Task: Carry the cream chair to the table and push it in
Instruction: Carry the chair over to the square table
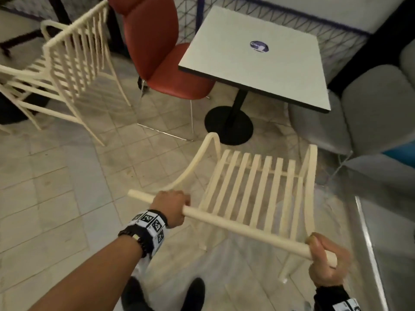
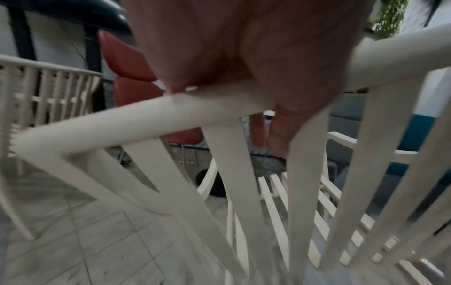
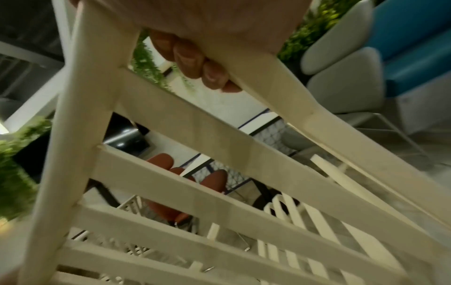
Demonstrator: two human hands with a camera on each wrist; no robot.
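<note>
The cream slatted chair (image 1: 258, 176) hangs in front of me, held by its top back rail, seat toward the white square table (image 1: 258, 57) on a black pedestal. My left hand (image 1: 171, 206) grips the left part of the rail, fingers curled over it; the left wrist view shows the left hand (image 2: 244, 57) wrapped on the chair's rail (image 2: 146, 117). My right hand (image 1: 326, 258) grips the rail's right end; in the right wrist view the fingers (image 3: 195, 61) curl round the cream chair (image 3: 219, 154). The chair's front edge is close to the table's near side.
A red padded chair (image 1: 161, 52) is tucked at the table's left side. A second cream slatted chair (image 1: 67, 63) stands further left. Grey upholstered seats (image 1: 370, 104) line the right. A metal edge (image 1: 368, 254) runs along the lower right. Tiled floor (image 1: 56, 187) lies to the left.
</note>
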